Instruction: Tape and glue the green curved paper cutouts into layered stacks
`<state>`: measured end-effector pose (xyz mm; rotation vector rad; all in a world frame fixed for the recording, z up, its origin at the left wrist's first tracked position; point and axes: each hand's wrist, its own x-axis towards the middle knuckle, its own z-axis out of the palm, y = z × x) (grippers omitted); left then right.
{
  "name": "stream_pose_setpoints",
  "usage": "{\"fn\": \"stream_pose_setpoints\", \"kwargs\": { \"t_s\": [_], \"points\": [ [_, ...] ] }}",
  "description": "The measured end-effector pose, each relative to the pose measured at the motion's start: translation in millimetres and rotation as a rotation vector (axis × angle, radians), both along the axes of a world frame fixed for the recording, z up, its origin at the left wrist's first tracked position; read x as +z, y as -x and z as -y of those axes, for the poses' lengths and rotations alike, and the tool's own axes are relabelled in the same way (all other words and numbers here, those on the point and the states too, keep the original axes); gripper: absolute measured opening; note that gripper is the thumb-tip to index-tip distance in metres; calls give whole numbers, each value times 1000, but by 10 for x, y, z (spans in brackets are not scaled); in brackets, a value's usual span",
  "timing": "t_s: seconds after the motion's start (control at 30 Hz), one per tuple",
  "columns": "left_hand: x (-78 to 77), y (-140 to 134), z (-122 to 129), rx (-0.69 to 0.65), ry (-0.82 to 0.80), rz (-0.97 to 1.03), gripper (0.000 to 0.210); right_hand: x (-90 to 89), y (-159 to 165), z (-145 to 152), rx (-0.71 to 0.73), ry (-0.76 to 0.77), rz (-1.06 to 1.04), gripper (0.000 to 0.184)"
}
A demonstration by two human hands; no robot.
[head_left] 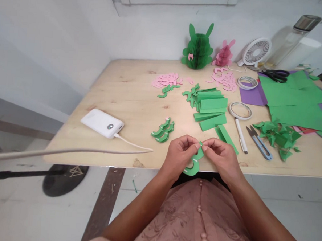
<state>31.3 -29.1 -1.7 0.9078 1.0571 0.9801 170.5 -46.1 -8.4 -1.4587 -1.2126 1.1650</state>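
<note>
At the table's front edge, my left hand [181, 152] and my right hand [221, 153] meet, both pinching the top of a curved green paper cutout [193, 168]. White strips show on the cutout, which hangs below my fingers past the edge. Left of my hands lies a small stack of curved green paper pieces [163, 130] with white strips on them. Close to my right hand are a folded green paper strip [226, 138], a white pen [241, 136] and blue-handled thread snips [259, 143]. My fingertips hide the top of the cutout.
Folded green papers [212, 105] and pink paper cutouts [166, 79] lie mid-table. Tape rolls [240, 111], green scraps [278, 136] and green sheets [296, 98] are at right. A green paper figure [198, 52] and a fan [256, 51] stand behind. A white power bank [102, 123] with a cable is left.
</note>
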Motion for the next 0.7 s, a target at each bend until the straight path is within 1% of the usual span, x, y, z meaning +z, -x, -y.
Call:
{"fn": "stream_pose_setpoints", "kwargs": {
  "t_s": [0.13,0.27,0.5,0.7],
  "points": [
    [24,-5,8,33,61,-23,19,5,7,9,9,26,-16,21],
    [32,-19,18,64,39,-9,18,-14,13,12,2,-3,5,22],
    [19,-27,26,58,51,-10,16,-13,20,12,0,-9,25,20],
    [11,-22,36,56,82,-30,21,1,6,30,13,-26,49,21]
  ]
}}
